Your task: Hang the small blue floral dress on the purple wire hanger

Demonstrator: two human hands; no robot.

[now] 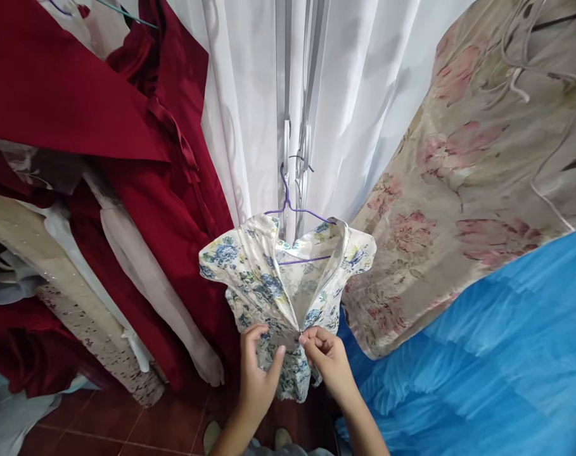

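Note:
A white dress (263, 278) with blue flowers hangs on a purple wire hanger (288, 202). Its opening spreads in a V that narrows down to a zipper (300, 330) at the middle. My right hand (326, 354) pinches the zipper pull there between thumb and fingertips; the small pull itself is mostly hidden. On the left side of the dress, my left hand (259, 373) has its thumb and forefinger apart, close against the fabric. Whether those fingers touch the cloth I cannot tell.
Dark red garments (140, 171) and a sequined cloth (97, 329) hang to the left. White curtains (354, 82) are behind the hanger. A beige floral fabric (440, 215) and blue tulle (487, 354) fill the right. Below lies a red tiled floor (164, 418).

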